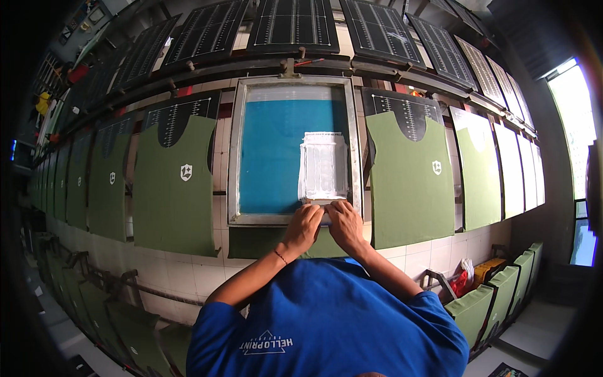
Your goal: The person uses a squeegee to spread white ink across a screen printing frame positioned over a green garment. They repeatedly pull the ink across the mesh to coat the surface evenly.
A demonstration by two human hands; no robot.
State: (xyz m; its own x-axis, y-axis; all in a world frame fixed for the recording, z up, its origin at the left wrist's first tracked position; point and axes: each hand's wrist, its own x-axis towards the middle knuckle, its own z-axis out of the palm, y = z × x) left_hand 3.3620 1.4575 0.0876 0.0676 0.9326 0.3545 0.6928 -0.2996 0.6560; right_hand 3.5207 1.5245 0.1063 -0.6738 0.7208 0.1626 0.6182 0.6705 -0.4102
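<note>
Squeegee (326, 202) in fingers (340, 207); over screen (270, 157)

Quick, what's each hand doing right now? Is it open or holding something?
Left hand: closed, holding the squeegee at the near end of the screen.
Right hand: closed, holding the same squeegee.

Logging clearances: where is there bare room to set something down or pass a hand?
The middle far board, beyond the frame, lies bare. Blue mesh is bare left of the white ink. A hand might pass the narrow gap between frame and left shirt. Crowded: frame's near edge, left hand and right hand on squeegee.
</note>
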